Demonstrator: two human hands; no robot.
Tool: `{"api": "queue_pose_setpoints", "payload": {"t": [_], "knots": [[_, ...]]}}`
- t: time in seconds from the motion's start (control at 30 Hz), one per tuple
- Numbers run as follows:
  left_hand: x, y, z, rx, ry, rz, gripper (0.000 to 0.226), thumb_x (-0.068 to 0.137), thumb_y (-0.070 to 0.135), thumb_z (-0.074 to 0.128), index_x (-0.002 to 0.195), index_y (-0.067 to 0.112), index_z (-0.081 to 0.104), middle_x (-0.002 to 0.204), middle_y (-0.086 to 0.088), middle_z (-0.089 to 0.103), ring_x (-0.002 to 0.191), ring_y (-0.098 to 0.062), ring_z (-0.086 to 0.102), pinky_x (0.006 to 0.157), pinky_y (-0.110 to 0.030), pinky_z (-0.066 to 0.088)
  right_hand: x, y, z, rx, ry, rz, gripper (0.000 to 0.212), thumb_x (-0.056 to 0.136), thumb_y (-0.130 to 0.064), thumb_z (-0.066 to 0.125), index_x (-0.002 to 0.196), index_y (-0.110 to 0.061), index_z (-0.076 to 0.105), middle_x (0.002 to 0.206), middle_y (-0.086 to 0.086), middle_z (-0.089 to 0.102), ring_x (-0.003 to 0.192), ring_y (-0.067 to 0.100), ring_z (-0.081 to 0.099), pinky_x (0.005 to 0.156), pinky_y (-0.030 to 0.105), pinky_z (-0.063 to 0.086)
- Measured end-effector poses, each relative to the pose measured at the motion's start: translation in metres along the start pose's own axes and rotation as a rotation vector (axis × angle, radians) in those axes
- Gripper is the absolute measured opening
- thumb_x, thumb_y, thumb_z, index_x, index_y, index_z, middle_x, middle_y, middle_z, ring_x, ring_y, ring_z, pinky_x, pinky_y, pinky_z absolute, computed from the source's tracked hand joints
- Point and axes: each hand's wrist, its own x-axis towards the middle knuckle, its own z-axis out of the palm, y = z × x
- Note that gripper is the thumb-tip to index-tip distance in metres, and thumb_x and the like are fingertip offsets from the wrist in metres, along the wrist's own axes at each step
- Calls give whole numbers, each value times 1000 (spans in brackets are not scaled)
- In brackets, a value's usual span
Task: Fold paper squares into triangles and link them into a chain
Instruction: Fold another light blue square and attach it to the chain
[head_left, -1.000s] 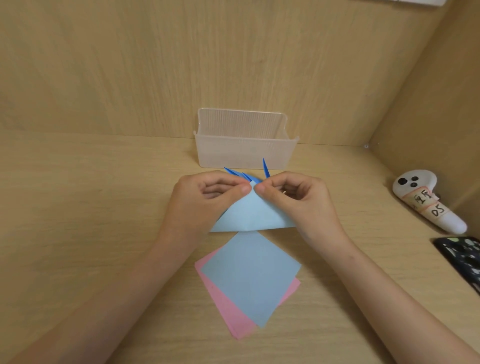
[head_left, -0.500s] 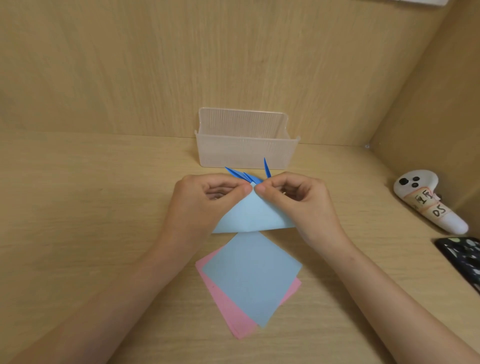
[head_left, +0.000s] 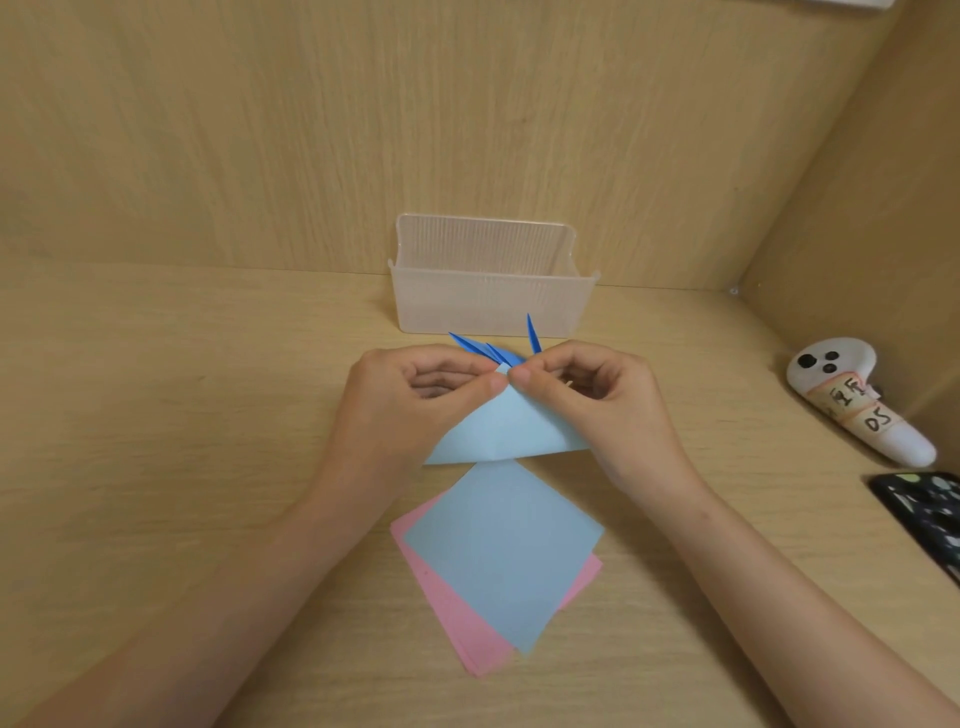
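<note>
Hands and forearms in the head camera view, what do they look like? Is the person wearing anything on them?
The left hand and right hand are both bare, and so are the left forearm and right forearm. No sleeve, glove, watch, bracelet or ring shows anywhere in the frame. The few fingernails in view look short and unpainted.

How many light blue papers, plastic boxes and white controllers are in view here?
Light blue paper: 2 (light blue folded paper triangle, light blue flat paper square)
Translucent plastic box: 1
White labelled controller: 1
Total: 4
</note>
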Motion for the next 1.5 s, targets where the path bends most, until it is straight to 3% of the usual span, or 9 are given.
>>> {"api": "queue_pose_setpoints", "payload": {"t": [0.1,0.2,0.33,0.43,0.57,0.7,0.9,1.07,1.5], "knots": [[0,2,0,-126,129,-67,11,74,8,77,74,19,72,66,12,73,64,2,66,64,-9,50,2,-3,-3,82,82,-50,26,75,-38,70,85,-14,69,78,-8,68,74,2,58,70,12,43],[-1,7,-3,-252,204,-123,7,77,10,75,77,17,72,70,7,74,65,-2,68,63,-13,53,3,-5,-5,129,62,6,42,63,-48,65,91,-17,67,79,-9,66,67,7,55,65,14,45],[-3,12,-4,-334,234,-170,8,79,13,73,87,14,72,76,4,75,69,-7,71,60,-15,53,-1,-2,8,147,-102,117,30,64,-35,77,88,-17,71,75,1,64,68,15,51,63,18,44],[-4,14,-2,-370,235,-168,6,80,11,72,85,14,71,75,5,75,68,-6,71,59,-14,52,-3,1,12,168,-78,190,23,69,-20,79,86,-5,71,70,-1,68,63,7,58,61,17,45],[-5,14,-1,-390,216,-168,6,80,11,71,86,12,72,78,2,76,71,-9,72,61,-15,53,-3,-1,10,192,-33,182,5,79,-8,69,75,-5,68,60,-4,65,53,3,55,56,15,44],[-5,14,-1,-413,221,-174,9,80,11,71,89,8,72,81,-1,76,74,-11,72,62,-16,53,-4,-4,11,196,-38,178,8,80,-8,69,72,-5,68,60,-2,63,52,5,53,54,16,43],[-4,13,-2,-424,247,-182,12,80,13,72,90,8,71,82,0,76,73,-10,72,62,-16,53,-5,-5,11,231,-45,177,16,70,-24,70,67,-9,67,63,3,62,57,10,54,55,20,44],[-4,12,-3,-441,260,-181,14,79,14,72,92,7,71,85,-2,76,76,-12,72,64,-18,54,-3,-3,9,286,-8,184,18,68,-26,70,72,-8,69,63,5,63,65,17,52,57,21,44],[-2,13,-4,-397,174,-184,6,83,11,68,88,9,67,78,3,75,74,-9,71,61,-22,55,-2,-5,5,201,34,175,16,79,-15,70,66,-7,67,59,2,63,56,13,47,58,16,42]]}}
